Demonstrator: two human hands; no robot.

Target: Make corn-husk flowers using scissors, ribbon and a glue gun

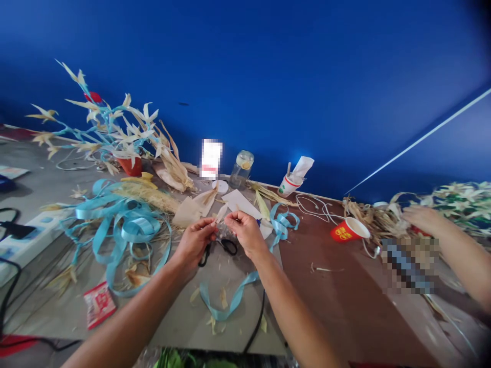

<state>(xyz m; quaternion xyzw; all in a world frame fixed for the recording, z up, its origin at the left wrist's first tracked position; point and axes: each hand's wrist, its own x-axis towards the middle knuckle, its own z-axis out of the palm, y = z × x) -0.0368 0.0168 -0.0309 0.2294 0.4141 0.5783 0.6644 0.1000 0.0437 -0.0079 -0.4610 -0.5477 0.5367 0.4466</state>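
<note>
My left hand is closed, thumb and fingertips pinching a small pale piece of dried corn husk. Facing it, my right hand is also closed, its fingertips pinched at the same piece; the exact grip is partly hidden. Beneath my hands lie scissors with black handles. Sheets of husk and a white paper rest just beyond. Light blue ribbon is heaped in loops to the left of my left hand. Another ribbon length curls on the table nearer to me.
A husk-flower branch arrangement stands in a red pot at back left. Behind are a glass jar and a white cup. A red paper cup tilts at right, near another person's arm. A power strip lies left.
</note>
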